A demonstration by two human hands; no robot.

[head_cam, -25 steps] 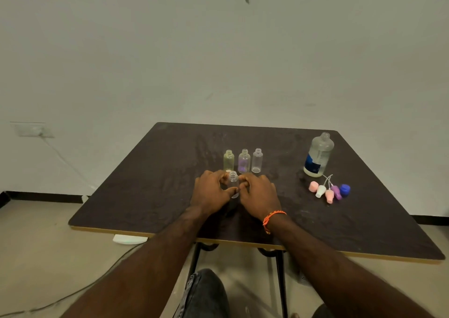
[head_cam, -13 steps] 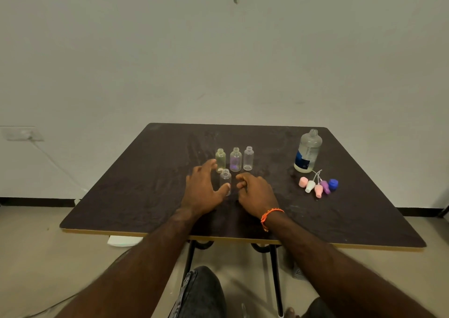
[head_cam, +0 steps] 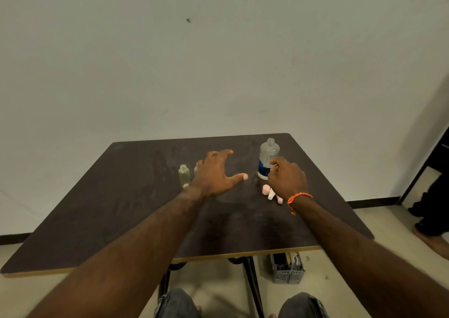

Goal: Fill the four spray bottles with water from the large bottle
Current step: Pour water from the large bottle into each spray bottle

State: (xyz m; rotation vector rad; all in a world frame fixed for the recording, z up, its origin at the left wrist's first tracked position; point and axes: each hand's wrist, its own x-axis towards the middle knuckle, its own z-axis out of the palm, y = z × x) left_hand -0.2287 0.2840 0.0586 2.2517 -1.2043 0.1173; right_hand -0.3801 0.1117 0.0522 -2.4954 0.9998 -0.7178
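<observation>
The large clear bottle with a blue label stands uncapped at the table's far right. My right hand is just in front of it, fingers curled near its lower part; whether they touch it is unclear. My left hand hovers over the table's middle with fingers spread and holds nothing. One small greenish spray bottle stands left of that hand; a sliver of another shows beside it, and the others are hidden behind the hand. Pink and white spray caps lie under my right wrist.
The dark table has a pale front edge. A grey basket sits on the floor under its right side. Another person's legs and foot are at the far right. My knees show at the bottom.
Both hands left the small bottle they were around. My right hand moved right to the large bottle and my left hand opened wide and lifted. The camera turned left and tilted.
</observation>
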